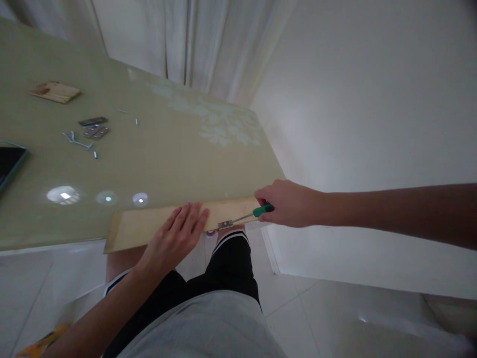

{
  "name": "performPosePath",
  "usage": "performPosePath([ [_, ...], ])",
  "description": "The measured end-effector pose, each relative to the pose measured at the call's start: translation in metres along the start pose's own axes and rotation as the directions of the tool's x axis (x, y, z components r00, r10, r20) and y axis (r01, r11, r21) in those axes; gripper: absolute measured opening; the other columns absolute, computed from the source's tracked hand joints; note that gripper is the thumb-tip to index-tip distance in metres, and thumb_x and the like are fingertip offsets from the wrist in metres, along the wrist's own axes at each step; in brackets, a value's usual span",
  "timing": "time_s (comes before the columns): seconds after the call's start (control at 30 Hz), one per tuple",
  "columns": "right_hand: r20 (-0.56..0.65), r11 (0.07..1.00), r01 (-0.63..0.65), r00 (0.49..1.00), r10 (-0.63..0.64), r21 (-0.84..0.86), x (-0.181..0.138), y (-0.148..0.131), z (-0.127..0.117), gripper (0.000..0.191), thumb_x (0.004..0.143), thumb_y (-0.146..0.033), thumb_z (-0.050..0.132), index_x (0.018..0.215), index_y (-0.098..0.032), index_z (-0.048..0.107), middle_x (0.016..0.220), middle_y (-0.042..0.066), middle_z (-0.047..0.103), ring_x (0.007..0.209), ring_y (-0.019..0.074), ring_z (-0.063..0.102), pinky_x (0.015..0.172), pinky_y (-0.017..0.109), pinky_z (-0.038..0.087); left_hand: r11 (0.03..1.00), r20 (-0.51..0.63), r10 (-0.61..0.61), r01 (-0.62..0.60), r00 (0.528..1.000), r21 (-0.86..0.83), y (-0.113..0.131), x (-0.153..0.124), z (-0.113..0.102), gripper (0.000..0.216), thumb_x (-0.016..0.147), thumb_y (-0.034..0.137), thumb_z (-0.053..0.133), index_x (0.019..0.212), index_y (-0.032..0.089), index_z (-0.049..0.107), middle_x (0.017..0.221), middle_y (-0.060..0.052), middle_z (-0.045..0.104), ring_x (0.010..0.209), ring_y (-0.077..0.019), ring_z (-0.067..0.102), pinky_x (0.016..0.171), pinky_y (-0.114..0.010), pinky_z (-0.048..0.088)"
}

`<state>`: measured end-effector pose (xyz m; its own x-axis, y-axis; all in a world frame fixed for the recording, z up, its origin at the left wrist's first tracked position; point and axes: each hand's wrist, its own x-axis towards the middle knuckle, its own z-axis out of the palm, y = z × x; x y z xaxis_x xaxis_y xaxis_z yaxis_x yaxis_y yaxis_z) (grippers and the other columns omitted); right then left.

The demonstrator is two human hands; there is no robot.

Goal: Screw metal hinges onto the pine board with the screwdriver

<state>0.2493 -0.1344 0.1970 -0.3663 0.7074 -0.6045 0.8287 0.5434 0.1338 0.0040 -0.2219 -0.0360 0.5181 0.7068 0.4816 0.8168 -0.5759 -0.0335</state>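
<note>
One pale wooden board [137, 223] shows in the head view, and I take it as my landmark from my distant seat. It lies along the near edge of the table [175, 164], above the person's knees, and its near side seems to reach a little past this edge.

On the board, left of its middle, rests the left hand [182, 233]. Its fingers are stretched out and lie flat on the wood; they grip nothing. At the right part of the board, the right hand [288, 204] is closed around the green handle of a screwdriver [263, 209]. The shaft points left, to a small metal plate [225, 224] on the board's near side. The tip meets the right end of this plate; whether a screw sits under it is too small for me to tell.

Beyond the board's left end, on the table, I see loose metal plates [93, 127], some screws [78, 140] and, farther, a small wooden piece [55, 92].

I judge the board to be light and stiff, not fragile, but it could slide on the glossy table, so a broad palm on the flat face is a good hold. The plate looks hard and thin; I would press it by its edges. The screwdriver is light, best held by the handle, because the smooth shaft could slip.
</note>
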Motion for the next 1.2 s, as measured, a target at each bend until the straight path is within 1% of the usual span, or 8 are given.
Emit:
performPosePath([
  [0.1, -0.089, 0.885, 0.287, 0.936, -0.341, -0.368, -0.008, -0.012, -0.002, 0.017, 0.095, -0.024, 0.065, 0.111, -0.018, 0.064, 0.098, 0.008, 0.071, 0.068, 0.0167, 0.061, 0.052, 0.029, 0.023, 0.999, -0.013, 0.017, -0.016, 1.000, 0.051, 0.001, 0.001, 0.001, 0.067, 0.100, 0.008, 0.046, 0.165, 0.013, 0.031, 0.153, -0.023, 0.057, 0.139, -0.0342, 0.060, 0.115, -0.050, 0.049],
  [0.3, 0.051, 0.408, 0.648, 0.569, -0.821, -0.643, -0.004, -0.028, -0.015, 0.031, 0.104, -0.009, 0.041, 0.087, -0.018, 0.066, 0.084, 0.005, 0.067, 0.070, 0.0175, 0.064, 0.048, 0.032, 0.024, 0.998, 0.013, 0.038, -0.038, 0.999, 0.053, -0.003, 0.000, -0.003, 0.063, 0.098, 0.006, 0.046, 0.161, 0.014, 0.041, 0.155, -0.022, 0.056, 0.140, -0.0338, 0.059, 0.114, -0.048, 0.051],
  [0.43, 0.025, 0.588, 0.570, 0.730, -0.683, -0.574, -0.001, -0.027, -0.015, 0.021, 0.099, -0.010, 0.052, 0.093, -0.018, 0.070, 0.081, 0.005, 0.068, 0.058, 0.0153, 0.060, 0.048, 0.030, 0.023, 0.999, 0.001, 0.029, -0.029, 1.000, -0.037, -0.008, -0.004, 0.001, 0.069, 0.099, 0.010, 0.051, 0.165, 0.020, 0.035, 0.161, -0.018, 0.050, 0.144, -0.0319, 0.055, 0.119, -0.047, 0.047],
  [0.57, -0.078, 0.961, 0.204, 0.972, -0.222, -0.185, 0.009, -0.018, -0.012, 0.006, 0.086, -0.019, 0.072, 0.091, -0.017, 0.073, 0.078, 0.006, 0.071, 0.063, 0.0169, 0.061, 0.051, 0.028, 0.029, 0.998, 0.002, 0.026, -0.026, 1.000, -0.051, -0.006, -0.007, 0.005, 0.073, 0.100, 0.011, 0.052, 0.168, 0.018, 0.027, 0.162, -0.020, 0.048, 0.146, -0.0332, 0.053, 0.121, -0.048, 0.044],
  [0.73, 0.146, 0.905, -0.268, 0.962, 0.231, 0.330, 0.019, -0.004, -0.013, 0.026, 0.070, -0.034, 0.088, 0.080, -0.016, 0.072, 0.068, 0.001, 0.069, 0.060, 0.0135, 0.059, 0.051, 0.024, 0.036, 1.000, 0.009, 0.016, -0.016, 1.000, -0.027, -0.005, -0.006, 0.005, 0.072, 0.101, 0.010, 0.048, 0.168, 0.017, 0.023, 0.161, -0.022, 0.048, 0.145, -0.0339, 0.054, 0.120, -0.050, 0.044],
  [0.9, -0.090, 0.968, 0.152, 0.981, -0.172, -0.200, -0.005, -0.024, -0.002, 0.011, 0.090, -0.027, 0.072, 0.087, -0.016, 0.073, 0.078, 0.007, 0.073, 0.064, 0.0167, 0.062, 0.051, 0.027, 0.026, 0.999, -0.002, 0.044, -0.044, 0.999, -0.012, -0.008, -0.005, 0.005, 0.070, 0.100, 0.011, 0.049, 0.166, 0.017, 0.030, 0.160, -0.021, 0.051, 0.143, -0.0339, 0.056, 0.118, -0.049, 0.047],
  [1.1, -0.189, 0.527, 0.481, 0.586, -0.788, -0.701, -0.026, -0.037, 0.022, 0.024, 0.101, -0.009, 0.050, 0.086, -0.015, 0.067, 0.075, 0.005, 0.069, 0.062, 0.0164, 0.061, 0.048, 0.032, 0.026, 0.999, -0.003, 0.044, -0.044, 0.999, 0.010, -0.008, -0.003, 0.001, 0.066, 0.099, 0.010, 0.049, 0.163, 0.019, 0.037, 0.157, -0.017, 0.056, 0.142, -0.0327, 0.057, 0.114, -0.047, 0.052],
  [1.2, -0.161, 0.592, 0.483, 0.672, -0.723, -0.644, -0.020, -0.036, 0.018, 0.019, 0.097, -0.009, 0.058, 0.081, -0.016, 0.067, 0.067, 0.005, 0.067, 0.057, 0.0152, 0.057, 0.049, 0.030, 0.028, 0.998, 0.008, 0.052, -0.052, 0.999, 0.027, -0.008, -0.004, 0.002, 0.066, 0.099, 0.009, 0.049, 0.164, 0.018, 0.036, 0.158, -0.018, 0.054, 0.143, -0.0338, 0.056, 0.115, -0.047, 0.052],
])
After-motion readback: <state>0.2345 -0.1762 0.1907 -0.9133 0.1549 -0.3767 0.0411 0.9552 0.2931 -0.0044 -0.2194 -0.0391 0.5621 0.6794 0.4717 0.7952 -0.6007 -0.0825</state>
